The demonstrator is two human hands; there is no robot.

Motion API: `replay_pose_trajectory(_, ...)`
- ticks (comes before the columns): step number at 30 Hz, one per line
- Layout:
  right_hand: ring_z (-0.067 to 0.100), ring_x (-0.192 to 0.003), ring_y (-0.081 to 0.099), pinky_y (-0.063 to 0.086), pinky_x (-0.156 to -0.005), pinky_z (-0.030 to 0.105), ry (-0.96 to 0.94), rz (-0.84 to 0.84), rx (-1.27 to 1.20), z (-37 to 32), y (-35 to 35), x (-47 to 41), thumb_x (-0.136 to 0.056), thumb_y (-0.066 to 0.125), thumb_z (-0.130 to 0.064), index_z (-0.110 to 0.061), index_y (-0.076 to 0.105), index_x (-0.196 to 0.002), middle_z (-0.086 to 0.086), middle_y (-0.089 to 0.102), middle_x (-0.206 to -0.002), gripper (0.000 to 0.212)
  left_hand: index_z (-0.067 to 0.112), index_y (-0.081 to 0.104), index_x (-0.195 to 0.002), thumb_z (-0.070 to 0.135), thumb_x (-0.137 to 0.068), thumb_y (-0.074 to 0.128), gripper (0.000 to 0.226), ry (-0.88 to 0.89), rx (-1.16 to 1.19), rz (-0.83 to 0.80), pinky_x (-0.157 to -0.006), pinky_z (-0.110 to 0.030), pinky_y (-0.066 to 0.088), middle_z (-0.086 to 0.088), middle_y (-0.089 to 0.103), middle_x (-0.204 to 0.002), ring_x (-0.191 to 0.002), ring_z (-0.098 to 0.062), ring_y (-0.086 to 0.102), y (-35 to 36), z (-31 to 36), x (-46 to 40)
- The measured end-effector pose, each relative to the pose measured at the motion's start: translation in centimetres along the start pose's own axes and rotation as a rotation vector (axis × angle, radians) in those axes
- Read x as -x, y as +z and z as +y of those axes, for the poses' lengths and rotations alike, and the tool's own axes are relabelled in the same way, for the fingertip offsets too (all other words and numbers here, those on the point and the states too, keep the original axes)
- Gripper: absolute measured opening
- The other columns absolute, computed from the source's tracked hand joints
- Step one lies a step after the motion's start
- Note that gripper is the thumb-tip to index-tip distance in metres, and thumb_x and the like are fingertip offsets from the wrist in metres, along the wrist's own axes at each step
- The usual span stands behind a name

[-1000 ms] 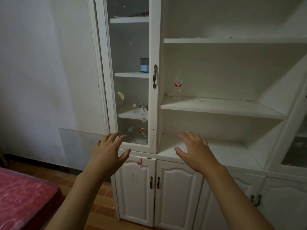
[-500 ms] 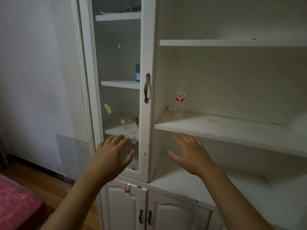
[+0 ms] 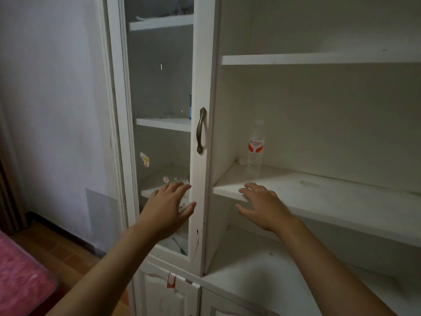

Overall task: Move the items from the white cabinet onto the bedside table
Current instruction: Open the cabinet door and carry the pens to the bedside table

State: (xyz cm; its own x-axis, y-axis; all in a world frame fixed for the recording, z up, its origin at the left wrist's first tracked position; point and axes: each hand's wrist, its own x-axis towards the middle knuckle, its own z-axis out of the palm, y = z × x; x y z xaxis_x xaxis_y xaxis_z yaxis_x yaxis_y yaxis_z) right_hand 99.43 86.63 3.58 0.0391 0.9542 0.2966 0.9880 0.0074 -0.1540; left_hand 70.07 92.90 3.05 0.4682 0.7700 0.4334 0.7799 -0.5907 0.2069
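Right hand (image 3: pixel 265 206), fingers relaxed and holding nothing, reaches toward the clear plastic red-labelled bottle (image 3: pixel 255 151) at the white shelf's (image 3: pixel 330 197) back-left corner; grasping it likely comes next.

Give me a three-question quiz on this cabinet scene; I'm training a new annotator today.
1. True or false: the right hand grips the clear bottle.
2. Where does the bottle stand? A) open shelf, far-left corner B) behind the glass door C) floor
3. What metal part sits on the door's right frame?

Key: 1 false, both the right and the left hand are open and hold nothing; 2 A; 3 the handle.
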Motion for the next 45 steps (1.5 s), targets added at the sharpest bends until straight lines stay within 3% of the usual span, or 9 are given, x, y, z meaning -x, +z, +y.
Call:
replay_pose_trajectory(7,0.016,-0.141,0.04,0.036,-0.114,0.038,0.034,0.005,-0.013,2.3,0.6,-3.9,-0.099,0.05,-0.058,-0.03,0.052,-0.148,-0.009,0.043,-0.156,0.056,0.033,0.03,-0.156,0.065,-0.099,0.038,0.065,0.036,0.046,0.09,-0.119,-0.041,0.029,0.005,0.036,-0.16,-0.146,-0.016,0.032,0.2,-0.3,-4.4)
replay_pose_trajectory(13,0.008,-0.126,0.051,0.046,-0.105,0.036,0.055,0.041,-0.068,4.9,2.0,-5.8,-0.08,0.05,-0.083,-0.041,0.06,-0.134,-0.024,0.053,-0.136,0.069,0.032,0.027,-0.156,0.063,-0.099,0.041,0.067,0.085,0.104,0.24,-0.119,-0.036,0.031,0.006,0.035,-0.159,-0.145,-0.013,0.033,-0.1,-0.7,-9.0)
replay_pose_trajectory(17,-0.001,-0.125,0.048,0.045,-0.108,0.033,0.052,0.085,-0.133,5.8,2.1,-6.8,-0.07,0.059,-0.088,-0.043,0.066,-0.128,-0.03,0.053,-0.131,0.073,0.029,0.027,-0.155,0.061,-0.097,0.043,0.068,0.099,0.166,0.336,-0.116,-0.034,0.037,0.005,0.039,-0.153,-0.138,-0.01,0.039,0.0,-0.8,-12.0)
replay_pose_trajectory(21,-0.006,-0.123,0.048,0.046,-0.107,0.03,0.041,0.108,-0.17,6.1,2.4,-7.2,-0.069,0.062,-0.088,-0.044,0.067,-0.125,-0.032,0.053,-0.127,0.071,0.025,0.044,-0.133,0.055,-0.094,0.052,0.05,0.141,0.219,0.479,-0.101,-0.034,0.05,0.004,0.044,-0.133,-0.117,-0.009,0.047,-0.1,-0.4,-14.3)
replay_pose_trajectory(24,-0.006,-0.12,0.048,0.046,-0.104,0.029,0.037,0.107,-0.167,5.9,2.3,-7.1,-0.073,0.064,-0.083,-0.042,0.067,-0.124,-0.032,0.054,-0.123,0.065,0.021,0.049,-0.114,0.046,-0.093,0.061,0.035,0.148,0.228,0.568,-0.099,-0.035,0.051,0.0,0.042,-0.128,-0.114,-0.014,0.045,-0.1,-0.2,-16.0)
replay_pose_trajectory(29,-0.006,-0.119,0.048,0.045,-0.104,0.027,0.043,0.126,-0.158,5.5,2.2,-6.8,-0.074,0.064,-0.079,-0.04,0.067,-0.126,-0.031,0.054,-0.124,0.064,0.015,0.051,-0.1,0.029,-0.096,0.062,0.018,0.143,0.26,0.682,-0.088,-0.043,0.051,-0.006,0.043,-0.12,-0.108,-0.021,0.044,0.4,-0.1,-18.0)
replay_pose_trajectory(39,-0.006,-0.122,0.048,0.042,-0.104,0.023,0.052,0.127,-0.123,5.2,2.1,-6.6,-0.074,0.062,-0.082,-0.041,0.066,-0.129,-0.031,0.053,-0.129,0.069,0.012,0.052,-0.092,0.027,-0.097,0.062,0.018,0.182,0.27,0.67,-0.09,-0.046,0.049,-0.009,0.045,-0.123,-0.11,-0.025,0.044,0.0,-0.6,-17.7)
replay_pose_trajectory(45,-0.004,-0.122,0.05,0.043,-0.103,0.024,0.053,0.139,-0.074,4.6,1.7,-6.0,-0.078,0.059,-0.081,-0.041,0.066,-0.13,-0.03,0.055,-0.131,0.066,0.011,0.054,-0.096,0.025,-0.098,0.062,0.017,0.212,0.315,0.65,-0.093,-0.04,0.051,-0.004,0.041,-0.13,-0.116,-0.021,0.043,-1.1,-1.0,-15.3)
